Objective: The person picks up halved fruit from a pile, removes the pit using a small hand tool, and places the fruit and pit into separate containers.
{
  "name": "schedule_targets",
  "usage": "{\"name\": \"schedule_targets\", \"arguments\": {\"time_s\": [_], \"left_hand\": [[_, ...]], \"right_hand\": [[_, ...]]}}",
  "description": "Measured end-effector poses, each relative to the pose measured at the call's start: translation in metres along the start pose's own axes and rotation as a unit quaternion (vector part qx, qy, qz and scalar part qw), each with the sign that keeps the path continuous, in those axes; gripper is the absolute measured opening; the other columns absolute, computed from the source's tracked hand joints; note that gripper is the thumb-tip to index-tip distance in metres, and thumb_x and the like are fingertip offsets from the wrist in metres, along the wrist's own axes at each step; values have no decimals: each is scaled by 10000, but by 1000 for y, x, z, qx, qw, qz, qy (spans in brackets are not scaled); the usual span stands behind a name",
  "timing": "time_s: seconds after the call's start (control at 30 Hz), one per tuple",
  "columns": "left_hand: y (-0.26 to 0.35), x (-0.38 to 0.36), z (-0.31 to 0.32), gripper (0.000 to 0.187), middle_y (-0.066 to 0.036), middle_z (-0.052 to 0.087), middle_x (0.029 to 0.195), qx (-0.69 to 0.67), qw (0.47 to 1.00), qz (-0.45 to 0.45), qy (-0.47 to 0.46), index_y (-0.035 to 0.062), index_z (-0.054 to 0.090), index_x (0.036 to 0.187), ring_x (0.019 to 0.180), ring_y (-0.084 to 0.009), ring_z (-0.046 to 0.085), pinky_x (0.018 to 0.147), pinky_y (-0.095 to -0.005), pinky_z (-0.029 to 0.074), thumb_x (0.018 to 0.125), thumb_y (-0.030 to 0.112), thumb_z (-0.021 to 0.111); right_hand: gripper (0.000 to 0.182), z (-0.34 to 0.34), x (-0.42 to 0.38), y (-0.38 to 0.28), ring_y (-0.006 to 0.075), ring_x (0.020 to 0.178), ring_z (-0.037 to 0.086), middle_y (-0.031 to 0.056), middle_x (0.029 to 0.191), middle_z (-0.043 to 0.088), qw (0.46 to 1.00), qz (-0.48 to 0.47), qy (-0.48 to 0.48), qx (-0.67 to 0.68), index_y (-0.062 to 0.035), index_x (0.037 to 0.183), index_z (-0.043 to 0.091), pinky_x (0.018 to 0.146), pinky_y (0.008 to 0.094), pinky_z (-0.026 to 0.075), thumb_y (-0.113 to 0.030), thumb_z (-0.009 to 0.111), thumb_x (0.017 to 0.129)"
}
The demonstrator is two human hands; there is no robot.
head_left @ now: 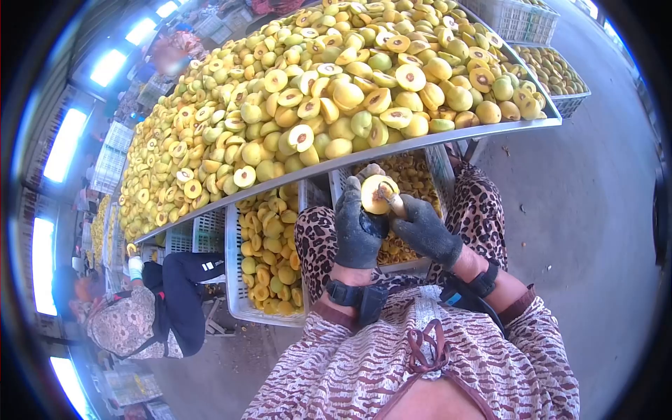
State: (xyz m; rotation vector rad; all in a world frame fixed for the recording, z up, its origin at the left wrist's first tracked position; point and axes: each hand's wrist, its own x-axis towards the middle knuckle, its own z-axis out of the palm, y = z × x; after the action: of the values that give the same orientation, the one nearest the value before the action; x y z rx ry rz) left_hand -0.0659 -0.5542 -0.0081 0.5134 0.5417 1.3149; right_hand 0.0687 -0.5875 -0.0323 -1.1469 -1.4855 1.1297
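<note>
Wearing a dark grey glove, my left hand is closed around a halved yellow peach, its cut face turned up. In my right hand, gloved the same way, is a small pitting knife with a light handle. The tool's curved metal end touches the middle of the cut face, by the brown pit area. Both hands are over my lap, just in front of the metal table's edge. Below them, between my knees, sits a crate full of small yellow-orange pieces.
Heaped halved peaches cover the metal-edged table ahead. A white crate of peach halves stands left of my legs. More crates are at the far right. Another person sits to the left; concrete floor lies right.
</note>
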Motion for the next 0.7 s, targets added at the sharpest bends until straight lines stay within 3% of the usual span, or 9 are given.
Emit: {"name": "schedule_targets", "arguments": {"time_s": [0.07,0.13,0.17,0.23,0.33,0.43,0.57,0.63,0.7], "left_hand": [[-2,3,-4,455,-160,629,1084,10,1000,12,-8,-29,546,1214,994,-264,624,888,-392,536,1031,374,443],[-4,-4,-6,444,-156,638,1040,20,1000,18,-4,-23,566,1171,945,-265,633,853,-386,543,1024,381,456],[-4,-4,-4,432,-152,639,1007,33,999,42,0,-20,578,1133,912,-268,635,828,-385,546,1022,381,461],[-4,-2,1,418,-151,640,951,64,994,85,12,-13,613,1031,853,-265,641,786,-381,551,1022,376,461],[-5,1,2,432,-150,647,890,96,991,94,28,-15,626,984,810,-263,645,766,-377,553,1022,382,460],[-3,0,7,442,-144,652,841,130,987,92,36,-12,637,939,765,-245,646,733,-355,557,1025,382,457],[-4,3,15,446,-130,659,825,195,970,135,46,-14,639,930,753,-211,646,702,-317,553,1026,383,460],[-3,5,16,451,-110,667,817,404,868,290,-5,-16,651,895,734,-177,644,676,-289,545,1026,374,466],[3,0,27,457,-101,671,809,350,907,233,10,-18,656,875,720,-171,644,673,-284,543,1025,370,468]], "right_hand": [[231,6,1,2,140,787,576,74,837,630,999,-6,-1,40,42,1039,588,717,325,490,-29,582,820],[181,13,-8,-1,253,742,635,223,802,632,1000,-8,17,17,53,968,576,693,393,486,-12,587,799],[181,14,-9,-4,253,742,635,223,802,632,1000,-6,15,20,53,968,576,693,393,486,-12,587,799],[246,12,-8,-11,117,817,574,99,885,661,1000,11,-8,26,50,1075,592,735,321,491,-33,592,844],[208,21,-5,-4,97,807,567,93,888,679,998,-40,11,36,48,1047,615,705,319,492,-66,634,874],[174,15,-5,-12,81,775,567,68,850,689,997,19,-48,55,43,991,643,677,305,494,-98,669,891],[165,24,0,4,70,736,558,36,800,684,997,8,7,83,41,951,654,659,294,492,-107,687,887],[158,26,4,8,59,729,546,21,797,682,995,-55,44,72,41,935,653,641,289,487,-109,680,890],[163,25,2,3,59,731,559,16,804,685,992,-27,-5,127,29,942,673,653,280,490,-130,669,905]]}}
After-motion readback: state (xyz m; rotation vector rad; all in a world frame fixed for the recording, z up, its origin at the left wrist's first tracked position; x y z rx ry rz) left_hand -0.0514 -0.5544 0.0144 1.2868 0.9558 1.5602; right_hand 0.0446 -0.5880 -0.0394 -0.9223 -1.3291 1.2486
